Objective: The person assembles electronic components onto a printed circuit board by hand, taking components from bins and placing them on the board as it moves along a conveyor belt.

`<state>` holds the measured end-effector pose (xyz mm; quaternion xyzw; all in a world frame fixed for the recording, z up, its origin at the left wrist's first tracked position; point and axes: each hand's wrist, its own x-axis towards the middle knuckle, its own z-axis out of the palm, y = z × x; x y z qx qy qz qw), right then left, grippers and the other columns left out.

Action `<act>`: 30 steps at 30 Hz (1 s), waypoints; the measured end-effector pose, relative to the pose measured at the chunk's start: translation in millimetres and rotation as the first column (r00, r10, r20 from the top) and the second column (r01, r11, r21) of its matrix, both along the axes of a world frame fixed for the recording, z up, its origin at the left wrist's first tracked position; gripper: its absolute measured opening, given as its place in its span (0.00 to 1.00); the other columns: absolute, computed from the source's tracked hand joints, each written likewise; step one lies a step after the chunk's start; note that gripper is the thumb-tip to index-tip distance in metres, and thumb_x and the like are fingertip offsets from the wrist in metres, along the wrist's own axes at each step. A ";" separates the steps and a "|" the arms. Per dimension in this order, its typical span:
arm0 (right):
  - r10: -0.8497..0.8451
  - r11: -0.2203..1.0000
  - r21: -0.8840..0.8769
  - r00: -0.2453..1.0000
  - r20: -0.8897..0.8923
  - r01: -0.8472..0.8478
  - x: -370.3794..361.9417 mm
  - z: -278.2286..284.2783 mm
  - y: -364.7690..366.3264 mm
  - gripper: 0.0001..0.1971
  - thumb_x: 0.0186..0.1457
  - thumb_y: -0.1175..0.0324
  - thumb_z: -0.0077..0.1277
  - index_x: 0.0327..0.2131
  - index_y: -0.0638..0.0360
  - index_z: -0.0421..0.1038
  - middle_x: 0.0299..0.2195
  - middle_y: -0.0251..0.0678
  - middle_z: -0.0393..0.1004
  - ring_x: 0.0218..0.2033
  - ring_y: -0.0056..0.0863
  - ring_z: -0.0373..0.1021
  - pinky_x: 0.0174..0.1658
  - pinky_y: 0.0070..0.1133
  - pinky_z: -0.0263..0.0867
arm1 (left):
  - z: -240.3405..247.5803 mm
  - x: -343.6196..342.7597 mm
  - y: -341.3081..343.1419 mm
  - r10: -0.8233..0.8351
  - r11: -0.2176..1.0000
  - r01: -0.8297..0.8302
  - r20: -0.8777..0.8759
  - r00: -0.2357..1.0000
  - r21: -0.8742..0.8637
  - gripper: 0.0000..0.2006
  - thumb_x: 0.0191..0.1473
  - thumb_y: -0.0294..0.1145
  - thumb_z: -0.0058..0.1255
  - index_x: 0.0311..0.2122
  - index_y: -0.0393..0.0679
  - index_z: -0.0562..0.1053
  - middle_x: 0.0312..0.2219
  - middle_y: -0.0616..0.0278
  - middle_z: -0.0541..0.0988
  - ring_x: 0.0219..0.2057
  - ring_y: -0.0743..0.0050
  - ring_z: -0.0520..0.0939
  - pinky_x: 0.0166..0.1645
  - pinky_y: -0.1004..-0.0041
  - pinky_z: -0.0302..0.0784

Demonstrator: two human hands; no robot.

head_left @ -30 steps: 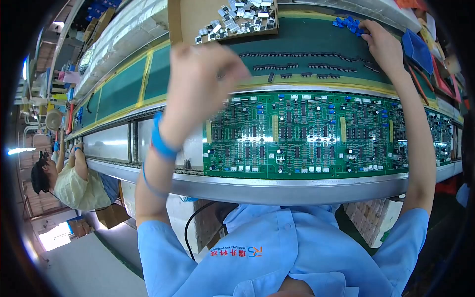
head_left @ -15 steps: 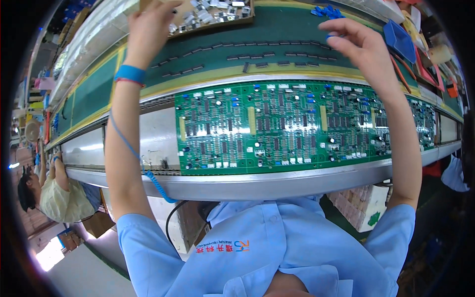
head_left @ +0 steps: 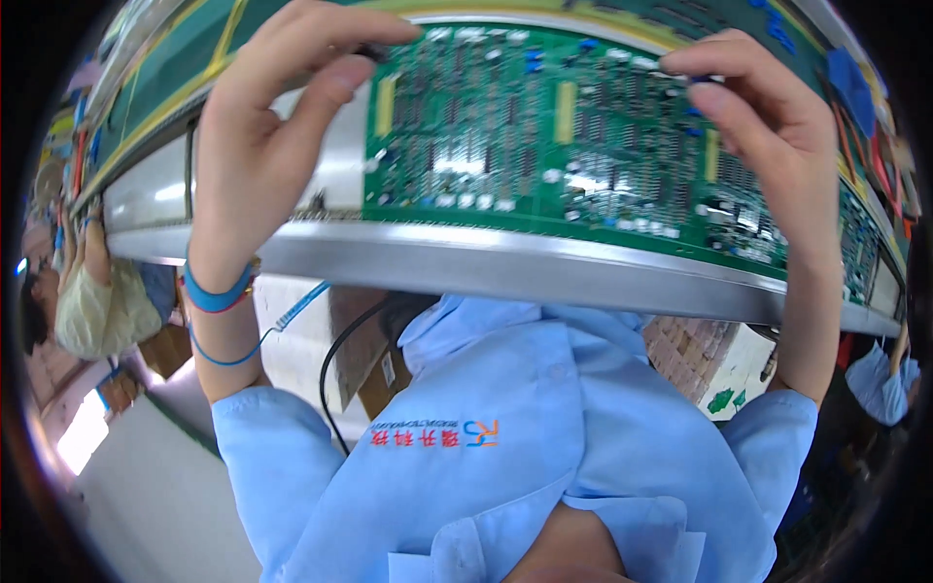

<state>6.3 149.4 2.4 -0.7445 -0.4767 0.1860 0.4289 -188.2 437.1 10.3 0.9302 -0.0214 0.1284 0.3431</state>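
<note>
My left hand point(head_left: 277, 121) is over the left end of the row of green circuit boards point(head_left: 466, 219). Its thumb and index finger close on a small dark electronic component point(head_left: 374, 51); its exact kind is too blurred to tell. Farther right, my right hand point(head_left: 768, 121) hovers above the boards' far edge, pinching a small dark blue electronic component point(head_left: 704, 80) between thumb and index finger. The boards are packed with chips, white connectors and blue parts, and they lie side by side on a metal rail. A blue wrist strap point(head_left: 216, 290) with a cord circles my left wrist.
The metal rail edge point(head_left: 525, 257) runs between me and the boards. A green mat point(head_left: 622, 15) with dark chips lies beyond, near a blue bin point(head_left: 850, 87) at the right. Another person point(head_left: 102, 301) is at the far left. A black cable point(head_left: 335, 364) hangs below the rail.
Both hands have come back toward me, the left from the parts box and the right from over the mat, to above the boards. The view has shifted, and the box has left it.
</note>
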 end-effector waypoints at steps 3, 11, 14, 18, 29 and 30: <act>-0.171 0.985 -0.022 0.985 -0.019 0.170 -13.4 -4.0 1.3 0.11 0.58 0.72 0.53 0.45 0.61 0.74 0.40 0.24 0.70 0.28 0.08 0.59 0.32 0.09 0.54 | -2.5 -19.8 -20.0 0.118 0.993 -0.120 -0.069 0.991 -0.020 0.18 0.49 0.16 0.55 0.47 0.39 0.76 0.35 0.62 0.77 0.31 0.79 0.74 0.39 0.79 0.70; 0.022 0.989 -0.144 0.998 0.067 -0.012 -11.9 -4.0 6.1 0.09 0.56 0.75 0.54 0.41 0.64 0.74 0.40 0.30 0.68 0.33 0.12 0.61 0.35 0.11 0.55 | -17.8 -47.7 -12.6 0.046 0.990 -0.041 -0.038 0.998 0.135 0.13 0.48 0.19 0.54 0.40 0.46 0.78 0.26 0.65 0.73 0.33 0.67 0.75 0.44 0.68 0.64; 0.026 0.990 -0.139 0.993 0.111 -0.011 -14.2 -4.0 7.4 0.08 0.57 0.75 0.53 0.41 0.64 0.75 0.40 0.30 0.68 0.33 0.13 0.61 0.35 0.11 0.55 | -16.3 -50.1 -16.3 0.039 0.957 -0.017 -0.071 0.997 0.290 0.13 0.46 0.18 0.55 0.40 0.42 0.78 0.33 0.62 0.75 0.35 0.69 0.75 0.48 0.70 0.65; 0.046 0.988 -0.156 0.990 0.135 -0.024 -13.5 -5.6 6.9 0.08 0.57 0.75 0.53 0.41 0.64 0.75 0.40 0.31 0.68 0.34 0.15 0.61 0.37 0.11 0.55 | -18.1 -48.7 -17.5 0.050 0.906 -0.002 -0.101 0.994 0.424 0.10 0.46 0.18 0.55 0.36 0.43 0.77 0.31 0.64 0.76 0.34 0.70 0.77 0.53 0.65 0.60; -0.013 0.898 -0.427 0.976 0.216 0.107 3.7 -18.0 -12.4 0.17 0.58 0.68 0.56 0.50 0.59 0.73 0.42 0.26 0.70 0.37 0.12 0.64 0.46 0.11 0.59 | -15.5 -38.1 -21.5 -0.016 0.804 0.071 -0.098 0.995 0.591 0.14 0.50 0.18 0.54 0.42 0.46 0.74 0.29 0.65 0.78 0.32 0.70 0.80 0.56 0.61 0.59; -0.081 0.882 -0.445 0.979 0.184 0.157 -3.3 -12.3 -16.6 0.15 0.58 0.68 0.56 0.49 0.59 0.74 0.42 0.26 0.70 0.37 0.12 0.65 0.46 0.11 0.60 | -15.0 -37.9 -22.6 -0.014 0.804 0.072 -0.103 0.995 0.590 0.14 0.50 0.18 0.54 0.42 0.46 0.74 0.29 0.65 0.78 0.32 0.70 0.80 0.56 0.61 0.59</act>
